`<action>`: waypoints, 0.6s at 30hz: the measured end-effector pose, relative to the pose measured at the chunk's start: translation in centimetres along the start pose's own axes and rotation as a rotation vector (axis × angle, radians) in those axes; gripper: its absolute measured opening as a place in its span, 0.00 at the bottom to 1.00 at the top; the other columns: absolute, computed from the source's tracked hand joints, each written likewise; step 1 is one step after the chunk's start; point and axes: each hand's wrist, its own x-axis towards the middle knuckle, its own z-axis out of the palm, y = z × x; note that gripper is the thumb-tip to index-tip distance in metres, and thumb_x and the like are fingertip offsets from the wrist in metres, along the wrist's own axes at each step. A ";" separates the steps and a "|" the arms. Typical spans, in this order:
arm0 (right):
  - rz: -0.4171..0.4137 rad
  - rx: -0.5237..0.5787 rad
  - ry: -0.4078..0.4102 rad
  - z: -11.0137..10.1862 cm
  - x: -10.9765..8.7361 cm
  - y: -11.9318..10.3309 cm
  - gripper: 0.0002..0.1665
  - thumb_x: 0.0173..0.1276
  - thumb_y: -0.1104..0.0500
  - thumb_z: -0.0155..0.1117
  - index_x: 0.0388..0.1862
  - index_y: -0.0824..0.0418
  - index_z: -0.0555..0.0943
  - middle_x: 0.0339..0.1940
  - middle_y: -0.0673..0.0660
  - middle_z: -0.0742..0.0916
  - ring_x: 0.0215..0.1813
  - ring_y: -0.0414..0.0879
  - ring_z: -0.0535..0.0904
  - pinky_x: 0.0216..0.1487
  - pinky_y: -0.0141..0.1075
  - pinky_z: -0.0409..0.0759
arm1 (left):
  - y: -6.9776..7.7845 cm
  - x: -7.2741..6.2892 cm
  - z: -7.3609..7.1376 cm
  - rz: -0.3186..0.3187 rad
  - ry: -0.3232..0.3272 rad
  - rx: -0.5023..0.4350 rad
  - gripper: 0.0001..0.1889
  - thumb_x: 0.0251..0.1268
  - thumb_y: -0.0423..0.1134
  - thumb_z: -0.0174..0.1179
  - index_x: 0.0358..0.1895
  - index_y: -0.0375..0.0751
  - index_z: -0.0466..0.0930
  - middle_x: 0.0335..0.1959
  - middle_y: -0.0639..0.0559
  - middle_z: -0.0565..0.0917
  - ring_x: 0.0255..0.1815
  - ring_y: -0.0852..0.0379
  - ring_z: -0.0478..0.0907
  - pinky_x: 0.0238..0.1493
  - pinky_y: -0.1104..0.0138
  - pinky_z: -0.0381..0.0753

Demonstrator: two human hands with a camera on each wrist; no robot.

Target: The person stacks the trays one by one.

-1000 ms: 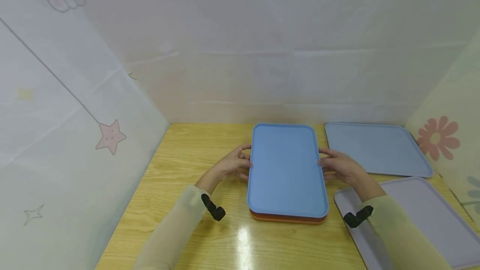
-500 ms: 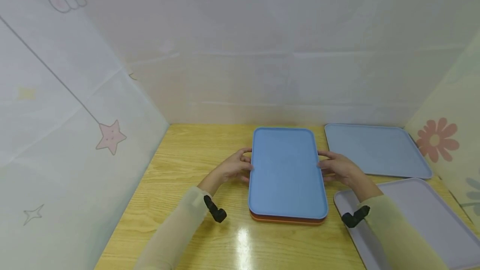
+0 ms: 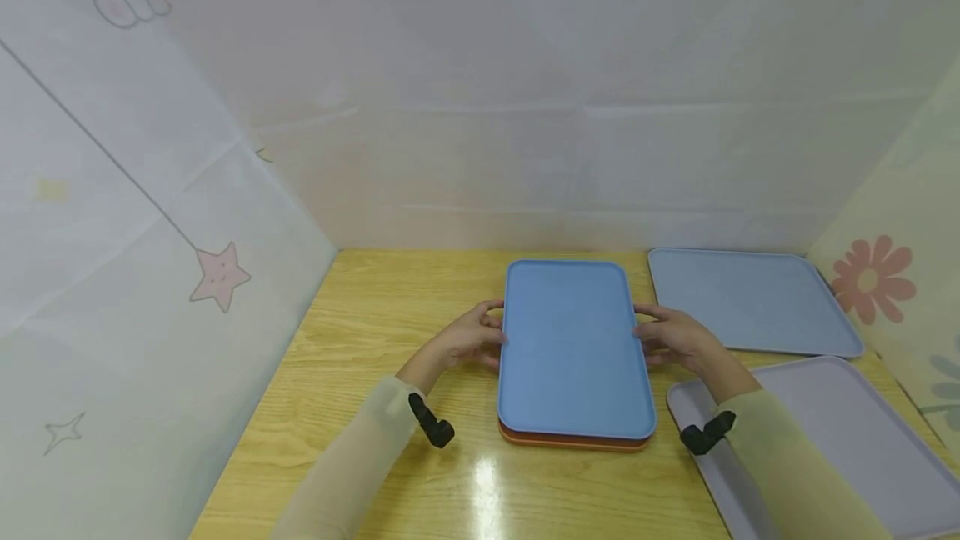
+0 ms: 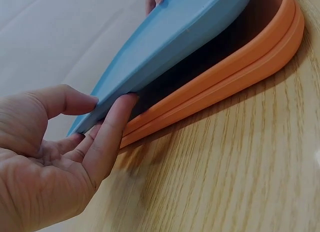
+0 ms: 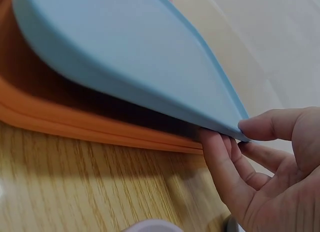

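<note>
A blue tray [image 3: 576, 348] lies over a stack of orange trays [image 3: 573, 442] in the middle of the table. On its left long side my left hand [image 3: 471, 338] pinches the rim, thumb on top and fingers beneath. My right hand [image 3: 675, 338] grips the opposite rim the same way. Both wrist views show a dark gap between the blue tray [image 4: 165, 47] and the orange rims [image 5: 100, 129] below it, widest at the near end. Two orange rims, one on the other, show in the left wrist view. The orange trays' far part is hidden under the blue one.
A grey-blue tray [image 3: 753, 298] lies at the back right, against the wall cloth. In front of it is a pale purple tray [image 3: 847, 440], partly under my right forearm. Wooden tabletop [image 3: 337, 340] shows to the left. A white cloth [image 3: 480, 107] with drawings encloses the back and sides.
The blue tray has moved slightly toward me and lower in the head view, with both hands holding it. The orange stack and the other trays stay where they were.
</note>
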 end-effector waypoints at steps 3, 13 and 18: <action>0.004 0.006 -0.004 0.0 0.0 0.1 0.43 0.74 0.62 0.60 0.82 0.63 0.53 0.51 0.63 0.85 0.46 0.50 0.85 0.48 0.46 0.88 | -0.1 0.0 0.0 -0.002 -0.003 0.008 0.43 0.64 0.26 0.62 0.80 0.47 0.53 0.55 0.38 0.74 0.49 0.46 0.80 0.39 0.52 0.90; 0.019 0.017 -0.021 0.2 0.4 0.4 0.43 0.74 0.62 0.59 0.82 0.64 0.52 0.48 0.61 0.85 0.45 0.49 0.85 0.49 0.46 0.88 | -0.2 0.0 -0.2 -0.005 -0.009 0.031 0.43 0.64 0.26 0.62 0.80 0.46 0.51 0.51 0.41 0.74 0.45 0.48 0.80 0.36 0.54 0.90; 0.018 0.002 -0.020 0.2 0.4 0.3 0.43 0.74 0.63 0.59 0.82 0.65 0.53 0.47 0.60 0.85 0.45 0.49 0.84 0.48 0.45 0.88 | -0.2 0.0 -0.3 -0.010 -0.016 0.036 0.43 0.64 0.25 0.61 0.80 0.45 0.50 0.49 0.41 0.74 0.44 0.47 0.80 0.36 0.53 0.90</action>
